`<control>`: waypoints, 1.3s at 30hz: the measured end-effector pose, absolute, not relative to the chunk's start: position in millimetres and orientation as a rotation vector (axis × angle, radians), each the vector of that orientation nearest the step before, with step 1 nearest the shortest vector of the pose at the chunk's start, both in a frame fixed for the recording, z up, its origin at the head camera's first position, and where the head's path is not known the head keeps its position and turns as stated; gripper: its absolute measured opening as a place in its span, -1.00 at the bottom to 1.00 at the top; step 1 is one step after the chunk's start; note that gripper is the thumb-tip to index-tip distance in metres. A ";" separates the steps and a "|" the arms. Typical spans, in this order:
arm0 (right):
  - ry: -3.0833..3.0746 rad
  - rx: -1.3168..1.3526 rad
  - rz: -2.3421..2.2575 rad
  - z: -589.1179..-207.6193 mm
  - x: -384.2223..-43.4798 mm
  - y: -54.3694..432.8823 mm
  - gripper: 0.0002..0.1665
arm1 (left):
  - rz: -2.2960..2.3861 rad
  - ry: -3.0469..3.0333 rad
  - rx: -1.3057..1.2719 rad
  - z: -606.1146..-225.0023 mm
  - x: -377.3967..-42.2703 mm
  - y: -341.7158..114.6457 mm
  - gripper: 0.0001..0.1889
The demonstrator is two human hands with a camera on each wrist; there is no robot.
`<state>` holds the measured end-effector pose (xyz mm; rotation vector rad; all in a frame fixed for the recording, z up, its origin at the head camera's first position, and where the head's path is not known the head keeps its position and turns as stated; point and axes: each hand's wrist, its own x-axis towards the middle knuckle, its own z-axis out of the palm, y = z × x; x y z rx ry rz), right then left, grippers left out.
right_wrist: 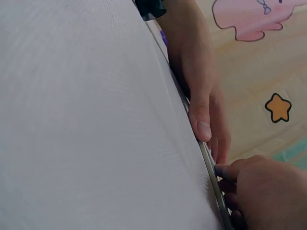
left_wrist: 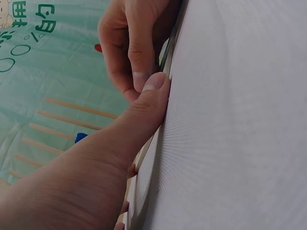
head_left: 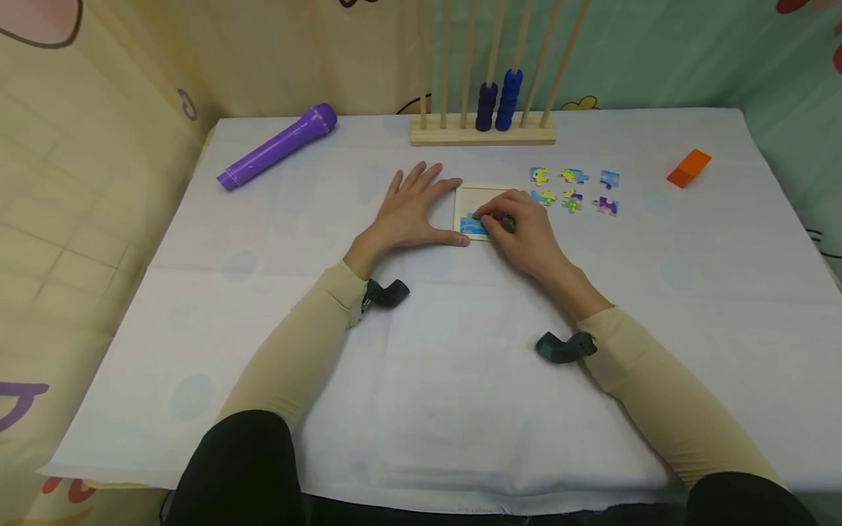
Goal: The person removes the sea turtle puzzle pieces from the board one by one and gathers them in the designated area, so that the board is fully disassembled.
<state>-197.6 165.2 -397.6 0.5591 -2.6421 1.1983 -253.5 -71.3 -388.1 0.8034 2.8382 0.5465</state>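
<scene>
A small, pale-framed puzzle tray (head_left: 465,191) lies on the white cloth, with blue puzzle pieces (head_left: 471,226) in its near left corner. My left hand (head_left: 411,212) lies spread at its left side, thumb and index finger touching the frame. Over the tray, my right hand (head_left: 522,230) bends its fingers and pinches at a puzzle piece, mostly hidden by the fingertips. Something dark green shows under that hand, too covered to make out. In the left wrist view, the right fingertips come down close to the left thumb (left_wrist: 156,84).
Several loose puzzle pieces (head_left: 572,177) lie in two rows right of the tray. Behind stands a wooden bead rack (head_left: 483,137) with blue beads on two rods. A purple toy microphone (head_left: 279,148) lies at the back left, an orange block (head_left: 688,169) at the right.
</scene>
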 end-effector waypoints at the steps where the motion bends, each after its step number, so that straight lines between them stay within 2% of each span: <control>1: -2.658 0.539 1.198 -396.7 -196.8 163.6 -0.82 | 0.550 2.836 0.802 -388.3 -253.5 -71.4 0.14; 13: -2.710 0.462 1.127 -393.4 -195.3 151.3 -0.73 | 0.550 2.839 0.794 -388.0 -253.3 -71.6 0.14; 25: -2.611 0.599 1.102 -399.7 -193.7 152.2 -0.72 | 0.526 2.841 0.794 -388.1 -253.9 -71.6 0.14; 33: -2.788 0.487 1.100 -390.2 -200.2 143.2 -0.66 | 0.535 2.851 0.786 -387.2 -255.0 -72.5 0.14; 39: -2.843 0.468 1.097 -386.3 -200.7 145.2 -0.69 | 0.545 2.846 0.790 -390.2 -256.1 -69.7 0.13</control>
